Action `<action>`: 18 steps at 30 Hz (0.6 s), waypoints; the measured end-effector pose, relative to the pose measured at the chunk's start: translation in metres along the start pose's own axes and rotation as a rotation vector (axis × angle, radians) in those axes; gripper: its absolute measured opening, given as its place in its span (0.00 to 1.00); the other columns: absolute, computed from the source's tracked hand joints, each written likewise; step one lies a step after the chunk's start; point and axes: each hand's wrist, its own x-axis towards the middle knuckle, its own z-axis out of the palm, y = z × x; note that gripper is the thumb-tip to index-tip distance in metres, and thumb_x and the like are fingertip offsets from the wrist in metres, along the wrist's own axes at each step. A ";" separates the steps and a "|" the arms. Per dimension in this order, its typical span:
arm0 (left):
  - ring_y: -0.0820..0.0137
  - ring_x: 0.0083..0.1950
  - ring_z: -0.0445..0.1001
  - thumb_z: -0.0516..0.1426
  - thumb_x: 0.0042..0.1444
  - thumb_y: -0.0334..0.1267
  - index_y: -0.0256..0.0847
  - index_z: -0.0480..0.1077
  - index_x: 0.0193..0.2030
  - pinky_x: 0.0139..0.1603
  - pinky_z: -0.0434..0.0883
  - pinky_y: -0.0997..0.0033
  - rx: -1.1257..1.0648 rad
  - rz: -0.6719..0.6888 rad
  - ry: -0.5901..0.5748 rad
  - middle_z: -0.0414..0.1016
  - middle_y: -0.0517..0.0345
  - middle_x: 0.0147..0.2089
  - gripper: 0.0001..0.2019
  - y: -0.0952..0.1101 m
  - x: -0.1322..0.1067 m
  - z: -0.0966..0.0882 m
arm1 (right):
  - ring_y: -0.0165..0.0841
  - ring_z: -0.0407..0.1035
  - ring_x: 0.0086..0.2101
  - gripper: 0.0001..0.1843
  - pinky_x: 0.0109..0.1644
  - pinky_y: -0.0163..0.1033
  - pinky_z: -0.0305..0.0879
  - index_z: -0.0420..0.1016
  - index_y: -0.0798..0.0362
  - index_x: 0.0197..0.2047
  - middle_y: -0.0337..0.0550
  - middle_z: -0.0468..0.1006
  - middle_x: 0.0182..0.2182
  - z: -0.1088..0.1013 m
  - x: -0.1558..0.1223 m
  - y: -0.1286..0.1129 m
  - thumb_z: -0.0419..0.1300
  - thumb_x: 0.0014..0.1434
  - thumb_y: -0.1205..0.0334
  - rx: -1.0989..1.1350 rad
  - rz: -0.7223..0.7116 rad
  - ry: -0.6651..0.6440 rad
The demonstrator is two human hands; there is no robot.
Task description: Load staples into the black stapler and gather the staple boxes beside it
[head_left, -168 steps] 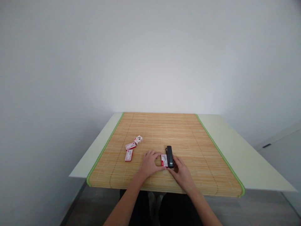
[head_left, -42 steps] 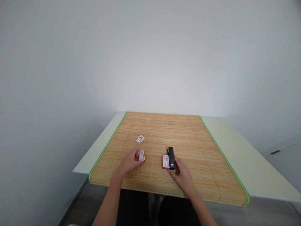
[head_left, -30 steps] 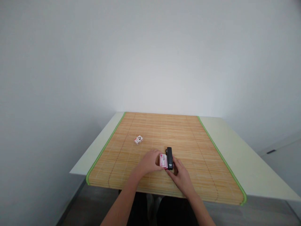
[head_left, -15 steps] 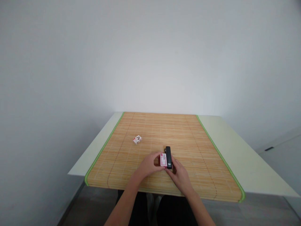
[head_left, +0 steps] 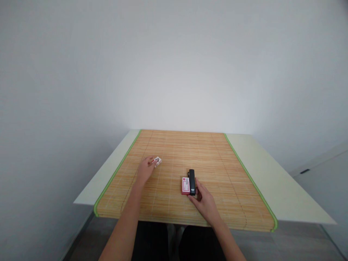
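Observation:
A small white box (head_left: 157,161) with red and dark print lies on the mat, left of the middle. My left hand (head_left: 145,170) has its fingers and thumb around the left side of this box. Closer to me, a black stapler (head_left: 191,181) lies lengthwise away from me. Against its left side rests a red-and-white box (head_left: 185,185) with a printed label. My right hand (head_left: 204,201) grips the near end of the stapler, thumb at its near edge and fingers along its right side.
A bamboo mat (head_left: 185,145) with green edging covers the middle of a white table (head_left: 261,166) and hangs over its front edge. A plain wall (head_left: 174,72) rises behind the table. My legs are below the front edge.
My left hand has let go of the red-and-white box and moved left and forward to the small white box. My right hand stays at the stapler. The view has shifted slightly.

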 end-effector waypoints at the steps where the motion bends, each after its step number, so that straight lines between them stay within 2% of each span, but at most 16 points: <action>1: 0.62 0.49 0.76 0.56 0.64 0.49 0.42 0.71 0.62 0.56 0.72 0.59 -0.002 -0.007 -0.030 0.76 0.49 0.59 0.23 -0.002 0.005 0.002 | 0.44 0.75 0.50 0.44 0.57 0.51 0.74 0.51 0.45 0.76 0.49 0.77 0.55 0.000 0.000 -0.001 0.64 0.61 0.55 0.002 -0.006 0.003; 5: 0.64 0.46 0.77 0.58 0.61 0.49 0.44 0.72 0.61 0.52 0.73 0.63 -0.019 0.019 -0.137 0.80 0.54 0.53 0.24 0.002 0.006 0.021 | 0.45 0.74 0.53 0.44 0.59 0.53 0.72 0.52 0.44 0.76 0.49 0.75 0.59 0.001 0.001 0.000 0.64 0.62 0.55 0.006 -0.025 -0.002; 8: 0.65 0.40 0.77 0.60 0.58 0.49 0.43 0.72 0.64 0.47 0.73 0.65 -0.036 0.059 -0.239 0.82 0.56 0.43 0.28 0.016 -0.007 0.041 | 0.46 0.73 0.55 0.42 0.60 0.54 0.71 0.54 0.43 0.75 0.50 0.76 0.59 0.002 0.001 0.001 0.64 0.61 0.54 0.011 -0.030 0.002; 10: 0.64 0.39 0.77 0.60 0.58 0.49 0.45 0.74 0.62 0.46 0.73 0.65 -0.047 0.094 -0.292 0.82 0.57 0.41 0.26 0.028 -0.018 0.053 | 0.46 0.72 0.56 0.41 0.62 0.54 0.70 0.56 0.43 0.75 0.49 0.75 0.60 0.003 0.001 0.002 0.65 0.61 0.54 0.015 -0.029 0.006; 12: 0.63 0.42 0.78 0.59 0.60 0.50 0.47 0.76 0.60 0.49 0.73 0.63 -0.056 0.125 -0.315 0.82 0.56 0.44 0.23 0.040 -0.029 0.064 | 0.46 0.73 0.55 0.41 0.60 0.53 0.71 0.56 0.43 0.74 0.48 0.77 0.58 0.002 0.001 0.002 0.65 0.61 0.54 0.019 -0.019 0.004; 14: 0.61 0.49 0.78 0.57 0.63 0.51 0.48 0.75 0.60 0.55 0.72 0.61 -0.071 0.150 -0.315 0.81 0.53 0.50 0.22 0.050 -0.040 0.074 | 0.45 0.74 0.52 0.41 0.59 0.53 0.73 0.56 0.42 0.74 0.48 0.78 0.56 0.002 0.001 0.001 0.65 0.61 0.55 0.021 -0.009 -0.003; 18: 0.58 0.67 0.68 0.50 0.69 0.54 0.45 0.73 0.63 0.71 0.62 0.56 -0.166 0.119 -0.226 0.73 0.49 0.65 0.24 0.061 -0.057 0.094 | 0.46 0.74 0.54 0.40 0.59 0.55 0.72 0.58 0.43 0.73 0.49 0.77 0.58 0.002 0.001 -0.001 0.65 0.61 0.55 0.013 -0.020 -0.004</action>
